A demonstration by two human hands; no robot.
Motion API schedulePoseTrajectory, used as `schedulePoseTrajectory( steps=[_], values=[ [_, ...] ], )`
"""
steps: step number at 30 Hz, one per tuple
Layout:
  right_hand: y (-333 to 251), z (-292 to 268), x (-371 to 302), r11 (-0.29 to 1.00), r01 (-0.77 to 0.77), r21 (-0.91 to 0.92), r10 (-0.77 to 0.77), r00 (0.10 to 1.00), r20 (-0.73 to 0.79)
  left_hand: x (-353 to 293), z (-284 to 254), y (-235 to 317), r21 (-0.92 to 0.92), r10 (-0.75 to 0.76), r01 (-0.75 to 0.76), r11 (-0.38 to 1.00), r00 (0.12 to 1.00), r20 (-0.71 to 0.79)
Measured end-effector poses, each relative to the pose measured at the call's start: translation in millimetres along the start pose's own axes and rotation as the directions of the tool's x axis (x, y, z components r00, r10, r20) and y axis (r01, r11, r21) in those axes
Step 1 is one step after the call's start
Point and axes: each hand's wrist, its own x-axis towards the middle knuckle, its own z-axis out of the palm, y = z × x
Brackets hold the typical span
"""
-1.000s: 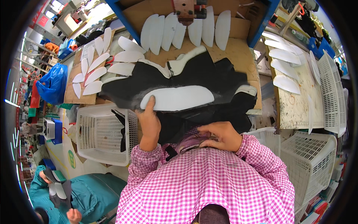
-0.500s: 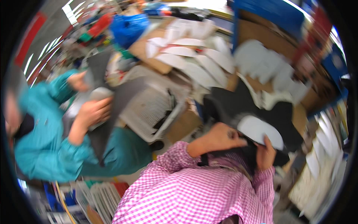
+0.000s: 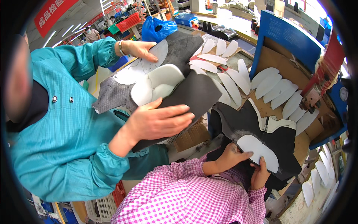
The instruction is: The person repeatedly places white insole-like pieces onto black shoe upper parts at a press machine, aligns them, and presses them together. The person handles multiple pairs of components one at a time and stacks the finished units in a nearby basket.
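Note:
My left hand (image 3: 226, 158) and my right hand (image 3: 259, 174) both grip a white insole (image 3: 258, 150) with a dark fuzzy rim, the left at its near end and the right under its lower edge. The insole lies over a black fabric sheet (image 3: 242, 119) on the bench. Pink checked sleeves cover my forearms. To my left, a co-worker in a teal jacket holds a stack of black and grey sheets (image 3: 197, 93) with white insoles (image 3: 156, 82) on them. One of the co-worker's hands (image 3: 158, 121) is under the stack and the other hand (image 3: 140, 48) is on top.
Several white insoles (image 3: 268, 84) lie fanned out on the cardboard-covered bench (image 3: 272, 56). A blue frame (image 3: 289, 35) rises behind it. A blue plastic bag (image 3: 160, 28) and a red crate (image 3: 128, 21) sit farther back. A white basket (image 3: 104, 207) is low on the left.
The view has swung left, bringing the co-worker in teal close. My left hand has left the black sheet, and both hands now hold the white insole.

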Motion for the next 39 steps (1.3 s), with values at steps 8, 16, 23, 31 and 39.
schedulePoseTrajectory(
  steps=[8,16,23,31,39],
  values=[
    [-3,-15,-13,0.918,0.119,-0.377,-0.115,0.993,0.033,11,-10,-26,0.422,0.131,-0.11,0.9,0.991,-0.021],
    [22,-28,7,0.072,0.778,-0.624,-0.448,0.584,0.677,11,-6,-38,0.788,0.026,-0.588,-0.182,0.798,0.602],
    [-10,-36,10,0.918,0.025,-0.395,0.003,0.998,0.069,23,9,-9,0.657,0.246,-0.309,0.688,0.951,0.19],
    [-8,-31,5,0.8,0.156,-0.58,-0.097,0.987,0.13,10,21,1,0.798,0.385,-0.595,0.089,0.76,0.524],
    [0,-30,2,0.859,0.226,-0.459,-0.183,0.974,0.137,3,19,14,0.768,0.197,-0.572,0.288,0.82,0.537]
  ],
)
